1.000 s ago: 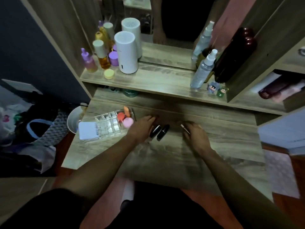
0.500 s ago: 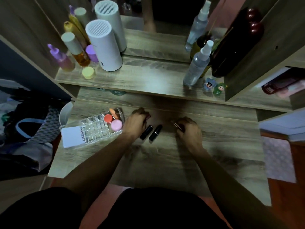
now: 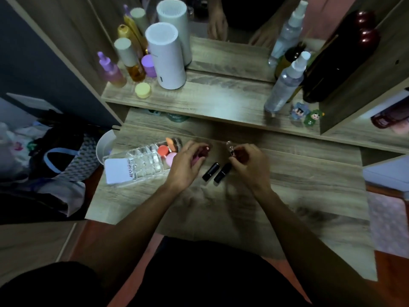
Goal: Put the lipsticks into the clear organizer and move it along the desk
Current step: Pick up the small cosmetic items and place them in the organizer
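A clear organizer (image 3: 143, 159) with several empty cells lies on the desk's left part, holding orange and pink sponges (image 3: 167, 152) at its far end. Two black lipsticks (image 3: 217, 172) lie side by side on the desk between my hands. My left hand (image 3: 188, 161) is just right of the organizer, closed around a dark red lipstick (image 3: 204, 151). My right hand (image 3: 249, 161) pinches a lipstick with a silvery end (image 3: 230, 147), lifted off the desk.
A raised shelf (image 3: 210, 100) behind the desk carries a white cylinder (image 3: 166, 58), several bottles at left, a spray bottle (image 3: 285, 83), a dark bottle and two small figurines (image 3: 306, 114). A mirror stands behind. A white card (image 3: 118, 170) leans at the organizer's near end. Bags lie on the floor left.
Both hands have lifted off the desk, each now holding a lipstick. The two black lipsticks stay where they were. The camera has moved closer and tilted.
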